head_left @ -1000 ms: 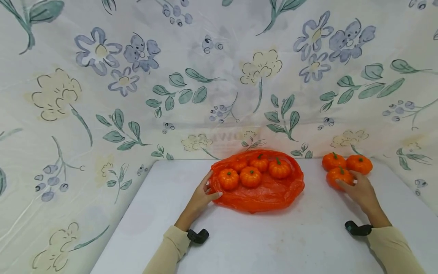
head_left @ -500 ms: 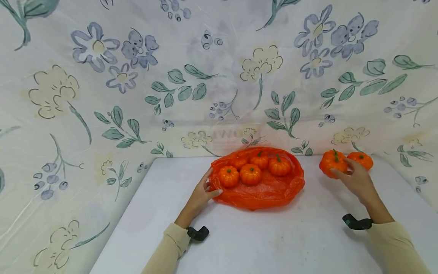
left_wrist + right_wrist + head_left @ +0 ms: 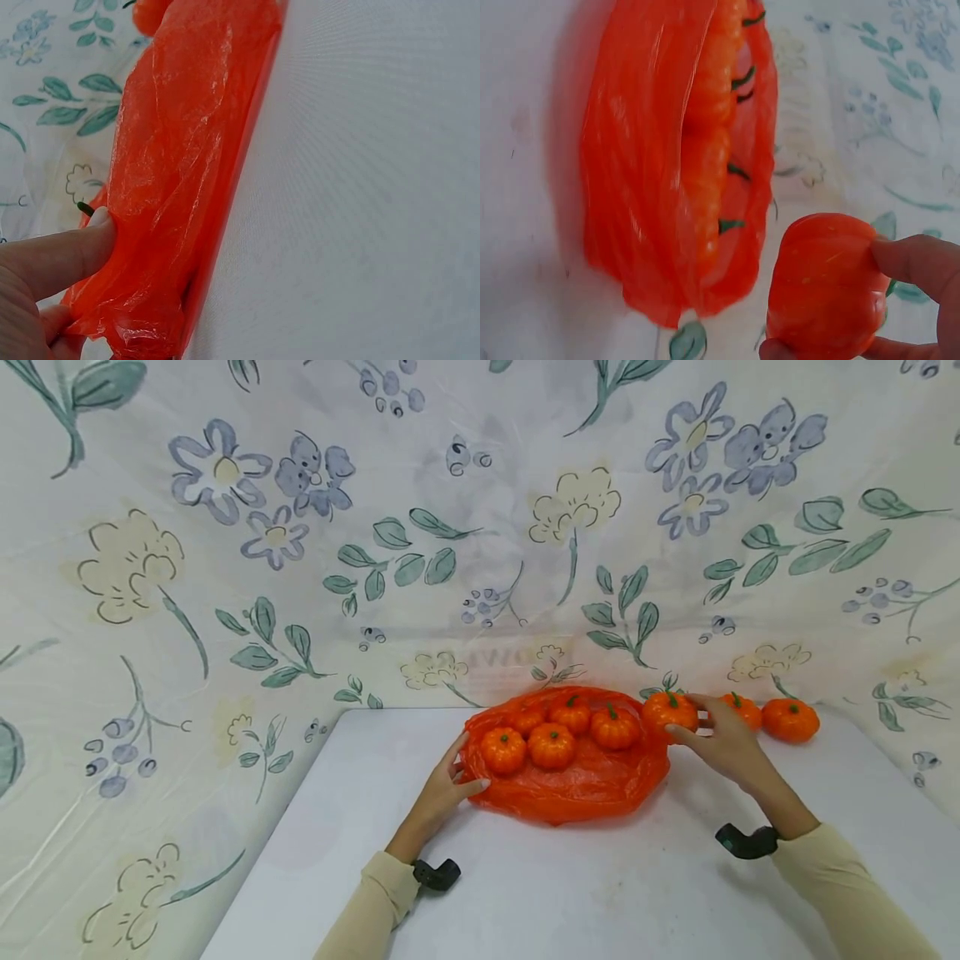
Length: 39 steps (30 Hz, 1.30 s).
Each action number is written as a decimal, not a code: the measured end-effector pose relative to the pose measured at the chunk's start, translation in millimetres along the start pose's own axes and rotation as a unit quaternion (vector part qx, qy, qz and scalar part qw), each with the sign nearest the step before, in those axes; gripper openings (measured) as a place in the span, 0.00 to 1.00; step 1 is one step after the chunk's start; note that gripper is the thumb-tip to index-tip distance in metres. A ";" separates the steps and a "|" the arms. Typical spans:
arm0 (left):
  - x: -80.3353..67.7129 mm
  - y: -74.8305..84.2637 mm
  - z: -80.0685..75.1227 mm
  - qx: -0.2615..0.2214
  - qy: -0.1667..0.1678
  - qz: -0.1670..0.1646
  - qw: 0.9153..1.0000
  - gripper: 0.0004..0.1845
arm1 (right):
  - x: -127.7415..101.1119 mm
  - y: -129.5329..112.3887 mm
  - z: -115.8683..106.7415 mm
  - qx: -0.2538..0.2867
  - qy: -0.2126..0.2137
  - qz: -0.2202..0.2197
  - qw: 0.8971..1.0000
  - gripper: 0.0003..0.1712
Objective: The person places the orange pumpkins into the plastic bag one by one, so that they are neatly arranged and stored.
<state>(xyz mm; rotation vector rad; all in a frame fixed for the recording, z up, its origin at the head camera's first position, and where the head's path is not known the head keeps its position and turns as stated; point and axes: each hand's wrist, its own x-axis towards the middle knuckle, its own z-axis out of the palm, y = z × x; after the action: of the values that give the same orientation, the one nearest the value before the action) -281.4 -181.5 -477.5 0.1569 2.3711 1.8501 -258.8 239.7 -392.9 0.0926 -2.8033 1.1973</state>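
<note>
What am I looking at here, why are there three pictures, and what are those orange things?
These are three views of one moment, with a person working bare-handed. The big picture comes from a camera worn on the head, looking down at a white table with flowered cloth behind it. The other two come from small cameras strapped to each wrist, so they show close-ups.

On the table lies an open orange plastic bag with five small toy pumpkins in it. The left hand pinches the bag's edge, seen close in the left wrist view. The right hand holds another pumpkin at the bag's right rim; the right wrist view shows its fingers round it. Two more pumpkins sit on the table further right.
</note>
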 end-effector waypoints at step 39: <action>-0.9 0.3 -1.0 0.003 0.000 -0.002 1.000 0.49 | 18.9 -19.5 73.9 -0.025 -0.069 -0.053 0.996 0.43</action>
<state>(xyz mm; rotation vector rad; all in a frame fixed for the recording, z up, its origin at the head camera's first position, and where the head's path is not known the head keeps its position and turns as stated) -280.7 -182.4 -476.9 0.1527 2.3755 1.8410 -280.3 172.4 -427.7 0.3264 -2.9005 1.1392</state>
